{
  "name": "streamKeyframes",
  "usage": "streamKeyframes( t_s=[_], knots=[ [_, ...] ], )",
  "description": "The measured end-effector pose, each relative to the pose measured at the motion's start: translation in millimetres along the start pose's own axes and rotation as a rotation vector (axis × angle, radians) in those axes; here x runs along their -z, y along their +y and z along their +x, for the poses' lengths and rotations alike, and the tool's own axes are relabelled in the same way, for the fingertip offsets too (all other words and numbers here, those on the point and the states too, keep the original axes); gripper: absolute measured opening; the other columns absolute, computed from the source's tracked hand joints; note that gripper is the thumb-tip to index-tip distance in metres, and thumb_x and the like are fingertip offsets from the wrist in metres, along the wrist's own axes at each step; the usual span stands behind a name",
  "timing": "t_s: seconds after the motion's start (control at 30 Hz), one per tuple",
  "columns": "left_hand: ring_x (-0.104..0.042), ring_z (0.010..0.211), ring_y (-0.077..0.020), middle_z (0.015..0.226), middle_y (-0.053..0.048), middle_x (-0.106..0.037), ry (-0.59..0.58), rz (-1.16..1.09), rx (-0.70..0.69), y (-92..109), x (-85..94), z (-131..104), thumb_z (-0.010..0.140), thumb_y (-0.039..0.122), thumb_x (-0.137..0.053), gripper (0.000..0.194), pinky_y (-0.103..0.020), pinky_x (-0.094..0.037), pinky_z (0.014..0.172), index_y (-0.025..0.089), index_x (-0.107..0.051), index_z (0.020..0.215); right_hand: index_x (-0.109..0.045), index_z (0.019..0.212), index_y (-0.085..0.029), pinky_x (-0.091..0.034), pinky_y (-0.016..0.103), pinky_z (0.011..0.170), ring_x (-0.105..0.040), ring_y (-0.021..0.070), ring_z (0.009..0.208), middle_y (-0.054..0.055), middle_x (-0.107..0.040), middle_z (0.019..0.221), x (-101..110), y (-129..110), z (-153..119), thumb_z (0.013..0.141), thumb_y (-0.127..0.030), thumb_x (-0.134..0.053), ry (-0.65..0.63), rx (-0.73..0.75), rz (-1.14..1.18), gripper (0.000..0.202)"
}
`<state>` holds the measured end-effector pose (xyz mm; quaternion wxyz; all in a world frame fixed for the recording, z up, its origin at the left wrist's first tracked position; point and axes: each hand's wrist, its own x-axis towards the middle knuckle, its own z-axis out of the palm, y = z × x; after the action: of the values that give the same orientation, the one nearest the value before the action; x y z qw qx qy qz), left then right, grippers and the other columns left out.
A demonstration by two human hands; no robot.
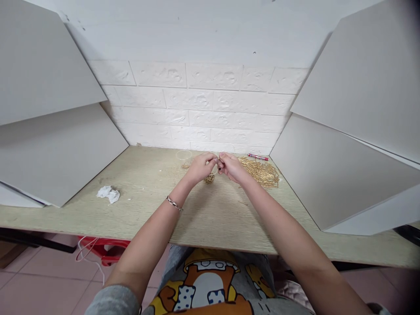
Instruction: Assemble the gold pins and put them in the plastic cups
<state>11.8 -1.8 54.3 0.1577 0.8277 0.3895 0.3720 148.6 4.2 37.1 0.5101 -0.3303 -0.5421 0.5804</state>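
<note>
My left hand (202, 168) and my right hand (232, 167) meet above the table (210, 218), fingertips pinched close together. Whatever they hold is too small to make out. Just under my left hand lies a small heap of gold-coloured bits (209, 179), partly covered by a clear round rim (214, 169). To the right of my right hand spreads a large pile of thin gold-coloured rods (260, 173). A smaller scatter of gold bits (185, 166) lies left of my left hand, in front of a clear round dish or lid (183, 155).
A red and dark pen-like stick (258, 157) lies behind the rods. Crumpled white tissue (109, 194) sits at the left. Grey panels (62, 148) (354, 170) flank the table, and a white brick-patterned wall (210, 105) closes the back. A red stool (105, 249) stands below.
</note>
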Motion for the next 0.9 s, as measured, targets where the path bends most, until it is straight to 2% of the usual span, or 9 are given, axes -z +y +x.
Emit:
streamKeyframes(
  t_s=[0.3, 0.57, 0.9],
  knots=[
    [-0.053, 0.078, -0.0127, 0.077, -0.001, -0.061, 0.014, 0.055, -0.007, 2.4, 0.9, -1.0, 0.079, 0.019, -0.041, 0.022, -0.025, -0.041, 0.077, 0.017, -0.060, 0.069, -0.045, 0.064, -0.019, -0.038, 0.021, 0.042, -0.040, 0.0071, 0.044, -0.005, -0.039, 0.052, 6.1, 5.8, 3.0, 0.077, -0.046, -0.046, -0.006, 0.087, -0.202, 0.030],
    [-0.053, 0.077, -0.0137, 0.076, -0.002, -0.061, 0.013, 0.093, -0.017, -1.1, -1.8, -0.5, 0.079, 0.018, -0.040, 0.021, -0.027, -0.041, 0.077, 0.017, -0.059, 0.068, -0.041, 0.061, -0.019, -0.039, 0.021, 0.045, -0.043, 0.0066, 0.042, -0.005, -0.041, 0.052, 0.5, 1.4, -0.3, 0.081, -0.044, -0.040, 0.070, 0.131, -0.450, 0.032],
    [-0.054, 0.078, -0.0138, 0.079, -0.002, -0.062, 0.049, 0.099, -0.007, -2.5, -2.0, 0.7, 0.081, 0.021, -0.040, 0.022, -0.027, -0.041, 0.076, 0.018, -0.060, 0.074, -0.041, 0.060, -0.019, -0.038, 0.021, 0.046, -0.043, 0.0068, 0.043, -0.005, -0.042, 0.053, 0.1, -4.8, -1.9, 0.080, -0.050, -0.040, 0.081, 0.160, -0.423, 0.037]
  ],
)
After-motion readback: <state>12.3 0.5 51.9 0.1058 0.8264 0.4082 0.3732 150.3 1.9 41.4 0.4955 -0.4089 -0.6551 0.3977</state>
